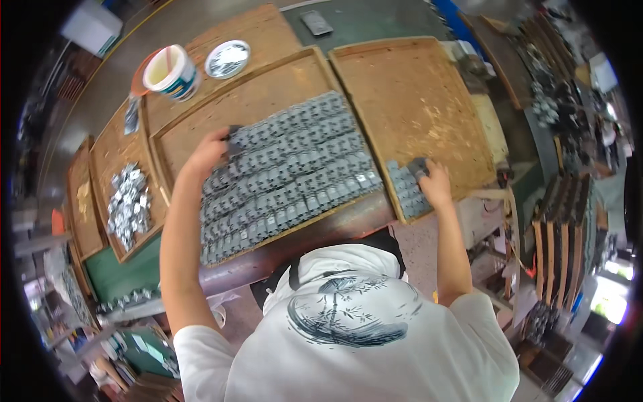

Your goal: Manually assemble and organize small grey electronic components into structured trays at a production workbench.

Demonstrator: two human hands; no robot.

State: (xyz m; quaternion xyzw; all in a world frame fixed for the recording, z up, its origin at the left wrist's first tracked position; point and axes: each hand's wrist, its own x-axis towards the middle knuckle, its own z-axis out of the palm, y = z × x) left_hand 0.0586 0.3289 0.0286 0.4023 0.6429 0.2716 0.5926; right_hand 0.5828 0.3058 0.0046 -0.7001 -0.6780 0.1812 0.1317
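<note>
Hands (pixel 210 155) (pixel 435 182) curl at 2 trays (pixel 268 94) (pixel 408 87) of grey parts (pixel 288 175); cannot tell if pinching.

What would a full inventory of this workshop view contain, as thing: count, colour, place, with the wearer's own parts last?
Large wooden tray: one, brown, centre
Grey parts in rows: too many to count, grey, in that tray
Right wooden tray: one, brown, right of centre
Smaller grey group: several, grey, that tray's near-left corner
Bucket: one, white and blue, upper left
Round dish: one, white, right of bucket
Silvery heap: uncounted, silver, in a left-side tray
Stacked trays: several, brown, far right
Outer clutter: uncountable, mixed, around the picture's edge
Shirt: one, white, dark print, bottom centre
Left hand: one, bare, at the rows' left end
Right hand: one, bare, by the smaller group
</note>
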